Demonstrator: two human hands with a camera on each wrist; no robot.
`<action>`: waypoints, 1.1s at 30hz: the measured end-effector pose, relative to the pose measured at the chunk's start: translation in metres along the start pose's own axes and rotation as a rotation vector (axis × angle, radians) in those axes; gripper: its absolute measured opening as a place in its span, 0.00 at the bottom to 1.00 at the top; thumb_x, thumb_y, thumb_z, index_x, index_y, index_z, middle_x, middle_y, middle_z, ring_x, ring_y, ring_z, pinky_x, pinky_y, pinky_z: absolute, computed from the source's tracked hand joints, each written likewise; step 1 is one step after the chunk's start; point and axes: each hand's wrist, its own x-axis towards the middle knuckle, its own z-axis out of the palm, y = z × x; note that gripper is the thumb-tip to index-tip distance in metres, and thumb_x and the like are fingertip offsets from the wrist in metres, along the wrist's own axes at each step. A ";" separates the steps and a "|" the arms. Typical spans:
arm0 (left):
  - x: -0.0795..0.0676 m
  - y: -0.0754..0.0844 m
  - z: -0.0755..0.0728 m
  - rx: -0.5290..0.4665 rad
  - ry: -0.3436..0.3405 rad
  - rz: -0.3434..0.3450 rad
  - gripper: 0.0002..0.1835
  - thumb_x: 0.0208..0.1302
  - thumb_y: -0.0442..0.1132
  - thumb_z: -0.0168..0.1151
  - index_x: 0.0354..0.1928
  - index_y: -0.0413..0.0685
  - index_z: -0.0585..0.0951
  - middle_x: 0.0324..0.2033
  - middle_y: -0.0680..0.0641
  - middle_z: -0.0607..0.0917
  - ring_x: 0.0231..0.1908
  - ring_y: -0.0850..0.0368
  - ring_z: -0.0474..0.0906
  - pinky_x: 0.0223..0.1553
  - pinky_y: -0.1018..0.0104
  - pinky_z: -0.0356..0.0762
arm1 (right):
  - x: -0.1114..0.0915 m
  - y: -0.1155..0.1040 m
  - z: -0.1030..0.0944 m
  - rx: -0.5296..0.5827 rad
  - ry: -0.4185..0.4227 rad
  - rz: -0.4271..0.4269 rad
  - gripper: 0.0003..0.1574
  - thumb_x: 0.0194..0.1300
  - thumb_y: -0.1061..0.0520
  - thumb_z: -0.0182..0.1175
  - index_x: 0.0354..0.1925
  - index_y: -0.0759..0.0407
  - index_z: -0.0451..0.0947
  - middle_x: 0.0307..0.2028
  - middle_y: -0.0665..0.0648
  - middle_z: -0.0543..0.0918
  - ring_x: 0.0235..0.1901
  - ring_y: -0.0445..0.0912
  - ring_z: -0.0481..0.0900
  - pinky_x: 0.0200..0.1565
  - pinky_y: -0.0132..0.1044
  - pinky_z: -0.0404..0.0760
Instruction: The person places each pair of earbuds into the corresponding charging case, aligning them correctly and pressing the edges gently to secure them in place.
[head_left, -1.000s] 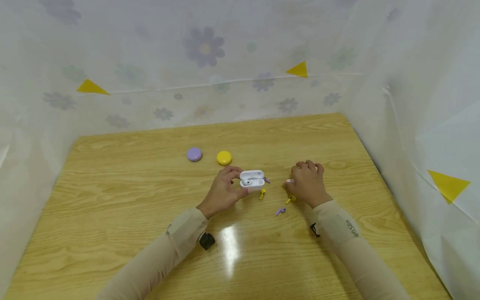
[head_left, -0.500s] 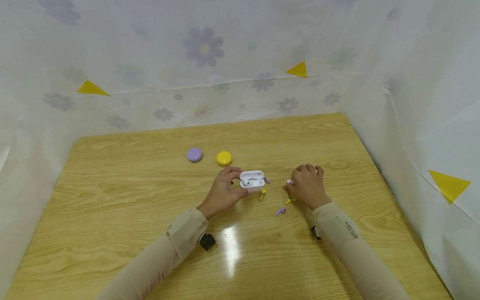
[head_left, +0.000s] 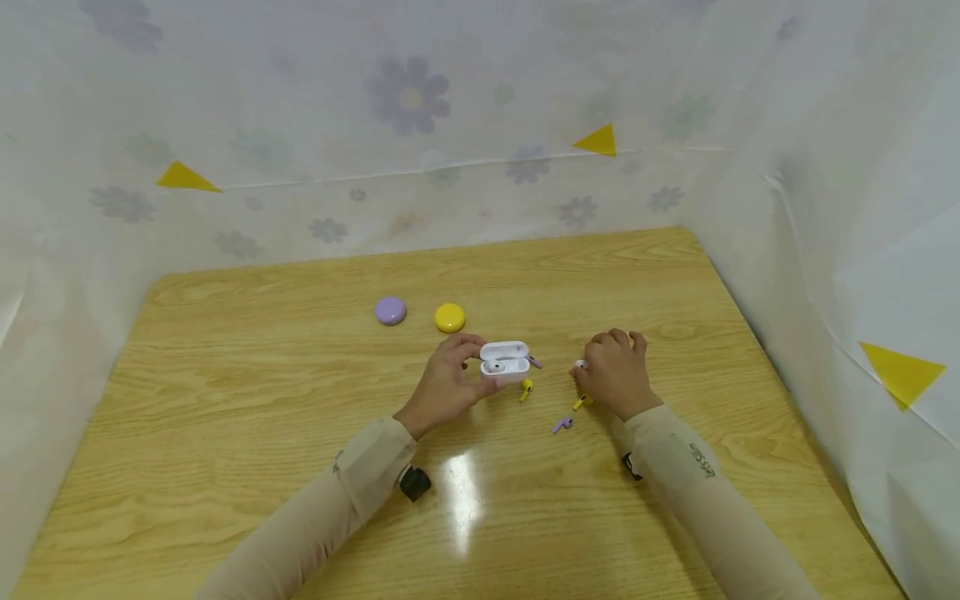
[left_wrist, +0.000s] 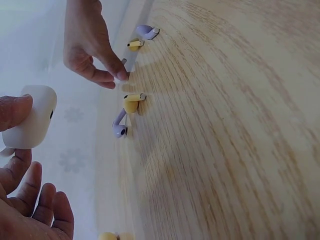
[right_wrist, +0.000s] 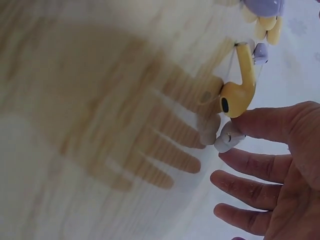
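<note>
My left hand (head_left: 446, 383) grips a white earbud case (head_left: 513, 376) with its lid up, held above the table. One white earbud (head_left: 493, 366) sits in the case's left slot; the right slot holds nothing. To the right, low over the tabletop, my right hand (head_left: 617, 371) pinches another white earbud (right_wrist: 231, 136) between thumb and index finger. Right beside that thumb lies a yellow earbud (right_wrist: 240, 95). A second yellow earbud (head_left: 527, 390) and a purple earbud (head_left: 535, 362) lie by the case. Nearer to me is another purple earbud (head_left: 562, 426).
Two round glossy cases, one purple (head_left: 390, 311) and one yellow (head_left: 449, 317), stand behind the left hand. The wooden table (head_left: 247, 400) is bordered at the back and sides by pale sheeting (head_left: 300, 100), flower-patterned at the back.
My right hand has shifted very slightly toward me, with the white earbud at its fingertips. The left hand and the case stay in place.
</note>
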 end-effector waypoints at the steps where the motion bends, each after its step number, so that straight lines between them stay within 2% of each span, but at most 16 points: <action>1: 0.000 0.000 0.000 0.000 0.000 0.000 0.16 0.50 0.38 0.73 0.42 0.42 0.82 0.53 0.47 0.78 0.56 0.50 0.71 0.52 0.55 0.71 | 0.000 0.000 0.000 -0.003 0.000 -0.002 0.16 0.61 0.51 0.62 0.20 0.57 0.77 0.46 0.63 0.84 0.53 0.61 0.73 0.61 0.66 0.56; 5: 0.000 -0.001 0.000 0.002 0.001 0.002 0.16 0.50 0.38 0.72 0.42 0.42 0.82 0.53 0.47 0.78 0.56 0.51 0.71 0.52 0.55 0.71 | 0.000 0.000 0.000 0.000 0.006 -0.006 0.16 0.62 0.55 0.58 0.19 0.57 0.76 0.46 0.63 0.85 0.54 0.62 0.74 0.61 0.67 0.55; 14: -0.001 0.002 0.000 0.004 0.001 0.000 0.16 0.50 0.38 0.72 0.41 0.42 0.82 0.53 0.47 0.78 0.56 0.50 0.71 0.52 0.55 0.72 | 0.000 -0.002 0.000 0.011 0.053 -0.022 0.13 0.61 0.57 0.56 0.21 0.58 0.79 0.46 0.62 0.84 0.54 0.61 0.74 0.61 0.66 0.57; 22: 0.000 0.002 -0.001 0.005 0.001 -0.002 0.16 0.50 0.38 0.72 0.42 0.42 0.82 0.53 0.47 0.78 0.56 0.50 0.71 0.52 0.55 0.71 | 0.001 -0.008 -0.008 0.029 0.162 -0.082 0.10 0.62 0.56 0.59 0.30 0.58 0.84 0.49 0.62 0.84 0.55 0.60 0.75 0.58 0.63 0.61; 26: 0.000 0.003 -0.001 0.006 0.004 0.002 0.16 0.49 0.38 0.72 0.41 0.42 0.82 0.53 0.47 0.78 0.56 0.50 0.71 0.52 0.55 0.71 | 0.002 -0.012 -0.015 0.076 0.195 -0.110 0.09 0.62 0.54 0.62 0.34 0.58 0.86 0.52 0.61 0.83 0.58 0.60 0.73 0.59 0.62 0.62; 33: 0.000 0.004 -0.002 0.009 0.009 0.022 0.16 0.49 0.37 0.73 0.41 0.42 0.82 0.52 0.47 0.79 0.54 0.50 0.72 0.50 0.57 0.70 | 0.003 -0.023 -0.034 0.187 0.281 -0.173 0.10 0.62 0.55 0.63 0.36 0.61 0.86 0.53 0.63 0.82 0.59 0.63 0.72 0.59 0.64 0.61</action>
